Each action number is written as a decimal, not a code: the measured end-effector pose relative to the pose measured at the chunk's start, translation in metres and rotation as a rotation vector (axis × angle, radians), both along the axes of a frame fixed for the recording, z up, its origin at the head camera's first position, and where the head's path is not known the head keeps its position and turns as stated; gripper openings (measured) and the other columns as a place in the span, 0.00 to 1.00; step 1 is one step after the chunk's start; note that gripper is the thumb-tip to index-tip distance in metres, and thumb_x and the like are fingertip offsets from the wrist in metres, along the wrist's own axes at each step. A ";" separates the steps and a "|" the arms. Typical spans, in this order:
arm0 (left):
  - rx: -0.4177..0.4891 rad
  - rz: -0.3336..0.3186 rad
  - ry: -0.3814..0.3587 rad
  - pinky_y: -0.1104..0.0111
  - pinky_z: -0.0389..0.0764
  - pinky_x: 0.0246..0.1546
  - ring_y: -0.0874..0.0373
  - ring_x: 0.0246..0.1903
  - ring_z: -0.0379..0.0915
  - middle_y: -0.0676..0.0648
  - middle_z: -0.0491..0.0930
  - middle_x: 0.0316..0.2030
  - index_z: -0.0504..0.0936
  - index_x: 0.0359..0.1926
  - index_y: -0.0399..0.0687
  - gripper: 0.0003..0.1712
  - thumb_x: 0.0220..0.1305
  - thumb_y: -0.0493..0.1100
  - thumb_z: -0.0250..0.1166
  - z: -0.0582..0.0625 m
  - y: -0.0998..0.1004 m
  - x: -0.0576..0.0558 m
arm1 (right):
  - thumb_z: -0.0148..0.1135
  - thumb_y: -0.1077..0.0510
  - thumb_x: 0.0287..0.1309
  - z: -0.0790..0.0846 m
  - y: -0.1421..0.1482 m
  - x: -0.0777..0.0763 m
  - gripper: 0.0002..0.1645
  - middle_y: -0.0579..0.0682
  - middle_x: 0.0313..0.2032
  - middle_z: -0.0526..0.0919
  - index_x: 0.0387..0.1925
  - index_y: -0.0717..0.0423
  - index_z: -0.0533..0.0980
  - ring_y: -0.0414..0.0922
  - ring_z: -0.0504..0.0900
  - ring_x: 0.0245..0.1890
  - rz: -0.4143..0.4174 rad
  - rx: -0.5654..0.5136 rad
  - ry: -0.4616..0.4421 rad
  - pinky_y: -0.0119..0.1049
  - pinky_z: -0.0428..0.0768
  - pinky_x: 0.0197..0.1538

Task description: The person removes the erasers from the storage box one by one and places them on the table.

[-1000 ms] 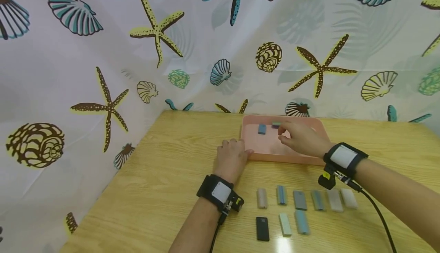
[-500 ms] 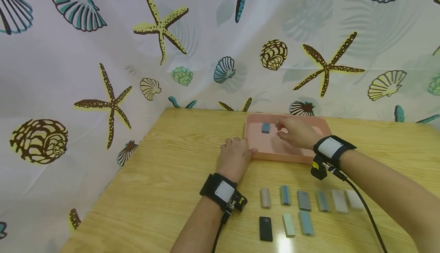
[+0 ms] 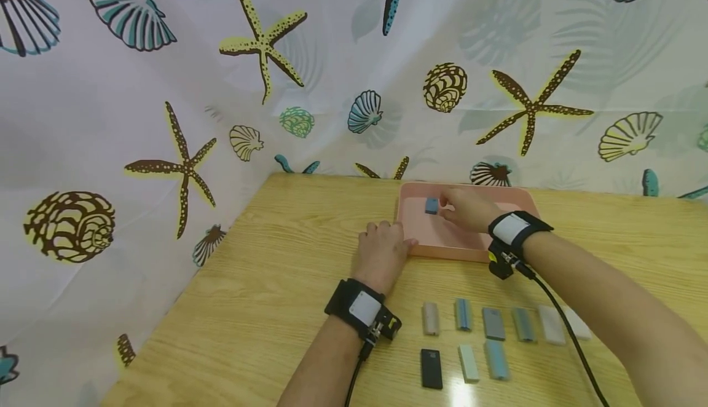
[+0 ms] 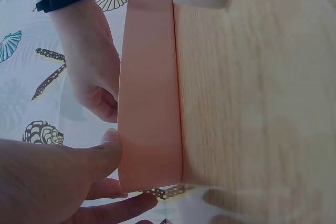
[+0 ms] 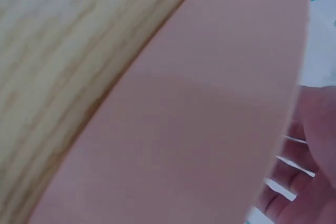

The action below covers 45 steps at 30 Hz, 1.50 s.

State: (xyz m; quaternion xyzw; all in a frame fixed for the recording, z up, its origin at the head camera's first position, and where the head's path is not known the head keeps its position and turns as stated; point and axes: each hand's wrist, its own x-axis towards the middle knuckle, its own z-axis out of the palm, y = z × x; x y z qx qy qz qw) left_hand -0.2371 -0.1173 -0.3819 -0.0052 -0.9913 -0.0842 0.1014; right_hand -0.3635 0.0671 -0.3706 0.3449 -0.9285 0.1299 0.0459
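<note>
My left hand (image 3: 380, 252) grips the front left corner of the shallow pink tray (image 3: 442, 252), its thumb (image 4: 111, 145) against the front rim and the other fingers round the left end. Inside the tray, my right hand (image 3: 467, 209) reaches low near the back, its fingertips just right of a small blue block (image 3: 431, 205). A greenish-grey block seen there earlier is hidden behind this hand, and I cannot tell whether the fingers pinch it. In the right wrist view the tray's front wall (image 5: 210, 103) covers most of the work.
In front of the tray lie small oblong blocks in two rows: a beige one (image 3: 430, 319), a blue striped one (image 3: 463, 315), a grey one (image 3: 493, 324), a black one (image 3: 431, 369), a pale green one (image 3: 468, 364) and several more. A shell-print cloth (image 3: 321, 99) hangs behind the wooden table (image 3: 265, 284).
My right hand has moved left inside the tray, over the greenish-grey block and closer to the blue one. My left hand has stayed at the tray's corner. The head view has shifted slightly.
</note>
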 end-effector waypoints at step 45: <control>0.030 -0.019 0.028 0.56 0.78 0.46 0.48 0.45 0.78 0.45 0.85 0.41 0.84 0.46 0.47 0.25 0.68 0.62 0.58 -0.001 -0.001 0.000 | 0.68 0.63 0.57 -0.011 0.020 -0.007 0.10 0.57 0.40 0.84 0.39 0.61 0.76 0.56 0.83 0.49 0.053 -0.163 0.002 0.53 0.79 0.54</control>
